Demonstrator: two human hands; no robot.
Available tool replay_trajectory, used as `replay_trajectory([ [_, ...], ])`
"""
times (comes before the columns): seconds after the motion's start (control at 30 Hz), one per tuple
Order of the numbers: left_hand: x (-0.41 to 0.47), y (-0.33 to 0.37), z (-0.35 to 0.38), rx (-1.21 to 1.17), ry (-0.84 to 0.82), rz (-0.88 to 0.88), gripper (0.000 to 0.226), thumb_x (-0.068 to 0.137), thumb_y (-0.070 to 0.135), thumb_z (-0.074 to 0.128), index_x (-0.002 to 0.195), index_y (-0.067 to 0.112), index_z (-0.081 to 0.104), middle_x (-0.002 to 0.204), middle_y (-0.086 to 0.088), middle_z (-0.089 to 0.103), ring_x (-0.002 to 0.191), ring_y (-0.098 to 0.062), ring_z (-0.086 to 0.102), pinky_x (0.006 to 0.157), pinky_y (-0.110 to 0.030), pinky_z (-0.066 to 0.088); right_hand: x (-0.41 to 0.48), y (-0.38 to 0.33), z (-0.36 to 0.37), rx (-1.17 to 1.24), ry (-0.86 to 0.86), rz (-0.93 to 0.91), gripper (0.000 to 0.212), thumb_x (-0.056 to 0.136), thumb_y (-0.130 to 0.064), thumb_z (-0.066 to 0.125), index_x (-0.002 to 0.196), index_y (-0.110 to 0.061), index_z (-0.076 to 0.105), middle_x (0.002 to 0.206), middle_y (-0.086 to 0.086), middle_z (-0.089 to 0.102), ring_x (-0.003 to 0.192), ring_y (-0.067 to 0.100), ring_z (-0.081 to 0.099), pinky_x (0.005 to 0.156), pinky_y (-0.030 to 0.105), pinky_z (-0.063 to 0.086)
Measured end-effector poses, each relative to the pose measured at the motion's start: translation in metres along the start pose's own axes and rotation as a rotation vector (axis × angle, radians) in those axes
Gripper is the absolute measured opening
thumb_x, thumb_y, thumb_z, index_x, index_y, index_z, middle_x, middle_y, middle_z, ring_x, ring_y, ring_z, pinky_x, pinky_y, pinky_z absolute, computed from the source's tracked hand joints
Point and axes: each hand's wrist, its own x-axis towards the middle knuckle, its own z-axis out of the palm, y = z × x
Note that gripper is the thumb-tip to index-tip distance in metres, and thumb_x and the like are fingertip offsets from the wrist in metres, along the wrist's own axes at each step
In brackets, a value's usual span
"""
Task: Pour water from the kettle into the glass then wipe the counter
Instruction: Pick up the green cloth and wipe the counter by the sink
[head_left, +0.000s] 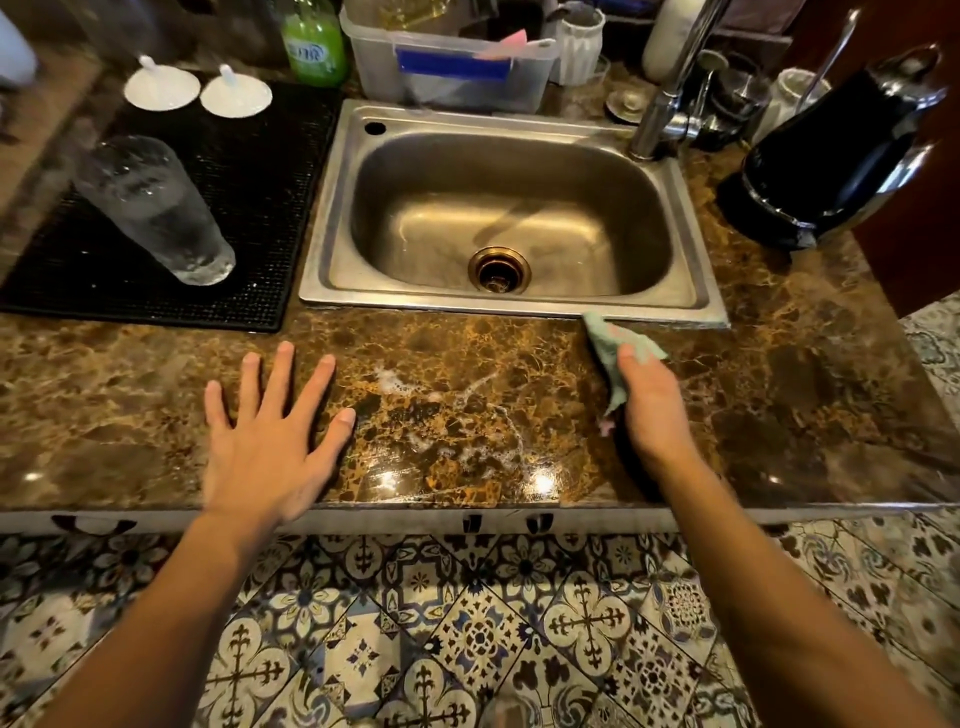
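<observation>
A tall clear glass (156, 208) holding water stands on a black mat (249, 176) left of the sink. The black kettle (836, 150) sits on its base at the far right of the brown marble counter (779, 395). My right hand (652, 405) grips a pale green cloth (615, 348) pressed on the counter just in front of the sink's right corner. My left hand (270, 436) lies flat on the counter, fingers spread, holding nothing. Between the hands, soapy wet streaks (457, 415) show on the marble.
A steel sink (332, 208) fills the middle, its faucet (670, 98) at the back right. Behind it stand a plastic tub (447, 78), a green bottle (314, 44), two white lids (197, 91) and jars. The counter's front edge runs above a patterned tile floor.
</observation>
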Motion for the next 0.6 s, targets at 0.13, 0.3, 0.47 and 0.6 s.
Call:
replay_trajectory([
  [0.13, 0.000, 0.000, 0.000, 0.008, 0.001, 0.005, 0.071, 0.097, 0.073, 0.008, 0.161, 0.045, 0.007, 0.173, 0.000, 0.000, 0.158, -0.029, -0.005, 0.124, -0.061, -0.002, -0.033, 0.004, 0.065, -0.190, -0.183, -0.096, 0.036, 0.105, -0.049, 0.036, 0.126, -0.035, 0.062, 0.088, 0.002, 0.071, 0.064, 0.006, 0.065, 0.052, 0.022, 0.055],
  [0.3, 0.000, 0.001, -0.004, 0.007, -0.007, 0.003, 0.072, 0.095, 0.074, 0.003, 0.161, 0.045, 0.003, 0.173, 0.000, -0.003, 0.158, -0.027, -0.008, 0.125, -0.061, -0.002, -0.068, 0.002, 0.118, 0.120, -0.320, 0.100, 0.033, 0.110, -0.033, 0.042, 0.124, -0.018, 0.068, 0.094, -0.002, 0.070, 0.071, 0.002, 0.060, 0.064, 0.020, 0.048],
  [0.47, -0.001, 0.003, -0.007, -0.016, -0.014, 0.000, 0.072, 0.094, 0.074, 0.003, 0.161, 0.046, 0.003, 0.173, 0.000, -0.003, 0.158, -0.026, -0.010, 0.125, -0.060, -0.003, -0.072, -0.027, 0.096, 0.668, -0.268, 0.336, 0.049, 0.093, -0.036, 0.057, 0.132, -0.007, 0.061, 0.123, 0.017, 0.074, 0.114, 0.032, 0.068, 0.094, 0.041, 0.055],
  [0.6, -0.002, 0.002, -0.006, -0.039, -0.009, 0.000, 0.071, 0.095, 0.073, 0.005, 0.161, 0.046, 0.006, 0.173, 0.000, -0.002, 0.158, -0.026, -0.010, 0.125, -0.060, -0.004, -0.047, -0.040, 0.019, 0.735, -0.061, 0.197, 0.052, 0.094, -0.035, 0.058, 0.135, -0.004, 0.059, 0.132, 0.021, 0.069, 0.125, 0.038, 0.064, 0.106, 0.049, 0.052],
])
